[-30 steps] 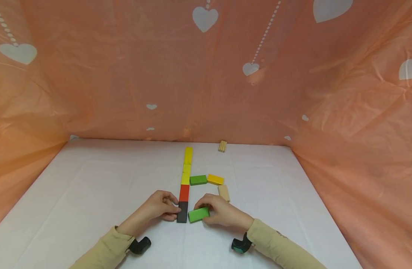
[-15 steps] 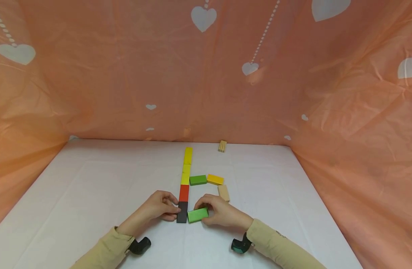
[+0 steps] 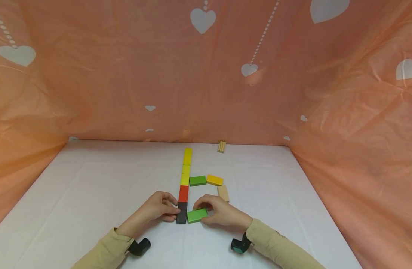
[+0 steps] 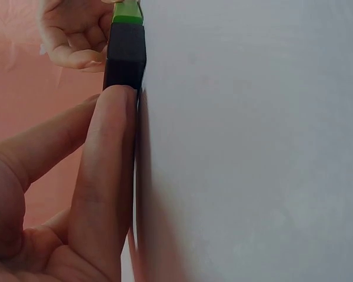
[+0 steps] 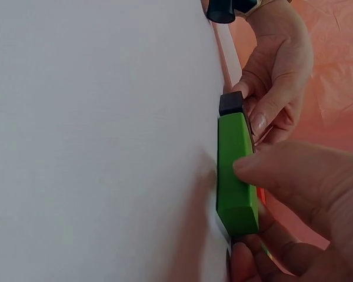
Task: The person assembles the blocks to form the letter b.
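Note:
In the head view, a column of flat domino blocks runs away from the person: two yellow (image 3: 187, 157), one red (image 3: 183, 194), one black (image 3: 181, 213) at the near end. The left hand (image 3: 161, 206) rests at the column's left side, its thumb and fingertips touching the black block's long edge. Between thumb and fingers the right hand (image 3: 220, 212) pinches a light green block (image 3: 197, 215), its left end right against the black block's right side. The right wrist view shows the thumb on this green block's (image 5: 235, 170) face, while other fingers reach behind it.
Right of the column, a dark green block (image 3: 197, 181), an orange block (image 3: 214, 180) and a natural wood block (image 3: 223, 193) form a curve. A small striped wooden piece (image 3: 221, 147) lies at the table's back edge. Orange curtain (image 3: 206, 93) encloses the white table (image 3: 108, 179).
The right hand has shifted the light green block slightly left, closing the small gap to the black block. The left hand stays in place.

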`<action>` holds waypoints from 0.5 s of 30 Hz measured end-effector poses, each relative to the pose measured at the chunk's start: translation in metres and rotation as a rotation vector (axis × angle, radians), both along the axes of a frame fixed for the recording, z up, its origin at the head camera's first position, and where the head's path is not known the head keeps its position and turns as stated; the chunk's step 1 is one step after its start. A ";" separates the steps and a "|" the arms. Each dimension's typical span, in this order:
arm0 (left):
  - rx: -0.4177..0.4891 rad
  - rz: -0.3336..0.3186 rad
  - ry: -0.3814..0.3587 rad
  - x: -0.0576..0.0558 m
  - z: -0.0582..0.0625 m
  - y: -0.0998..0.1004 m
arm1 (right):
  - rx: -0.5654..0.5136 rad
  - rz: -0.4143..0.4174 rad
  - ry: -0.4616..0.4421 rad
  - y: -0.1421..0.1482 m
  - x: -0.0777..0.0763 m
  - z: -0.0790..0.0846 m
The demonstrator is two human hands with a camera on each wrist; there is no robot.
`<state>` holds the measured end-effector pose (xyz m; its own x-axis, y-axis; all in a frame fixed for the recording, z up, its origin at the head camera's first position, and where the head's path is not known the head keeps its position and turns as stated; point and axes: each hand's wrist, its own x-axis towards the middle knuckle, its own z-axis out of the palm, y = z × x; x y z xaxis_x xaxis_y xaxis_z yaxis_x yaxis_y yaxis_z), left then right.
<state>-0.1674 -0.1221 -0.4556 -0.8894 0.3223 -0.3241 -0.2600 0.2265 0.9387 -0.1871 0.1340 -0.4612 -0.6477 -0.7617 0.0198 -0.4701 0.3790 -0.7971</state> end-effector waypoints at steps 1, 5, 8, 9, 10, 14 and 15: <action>-0.004 0.003 -0.002 0.000 0.000 0.000 | 0.001 -0.001 -0.011 0.000 0.000 0.000; -0.028 0.024 -0.018 0.000 0.000 0.001 | 0.004 -0.002 -0.048 0.001 -0.002 0.004; -0.047 0.037 -0.030 -0.001 0.000 0.002 | -0.008 -0.014 -0.046 0.004 -0.006 0.012; -0.053 0.040 -0.033 -0.001 0.000 0.002 | -0.012 -0.020 -0.033 0.006 -0.009 0.015; -0.057 0.041 -0.035 -0.001 0.000 0.002 | -0.018 -0.030 -0.024 0.007 -0.011 0.019; -0.051 0.037 -0.033 -0.002 -0.001 0.002 | -0.052 -0.060 0.042 0.019 -0.027 0.037; -0.047 0.032 -0.030 -0.002 -0.001 0.001 | -0.054 -0.071 0.058 0.023 -0.032 0.043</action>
<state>-0.1693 -0.1209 -0.4562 -0.8886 0.2781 -0.3647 -0.2953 0.2613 0.9190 -0.2191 0.1570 -0.4186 -0.6964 -0.7108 0.0986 -0.4899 0.3705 -0.7891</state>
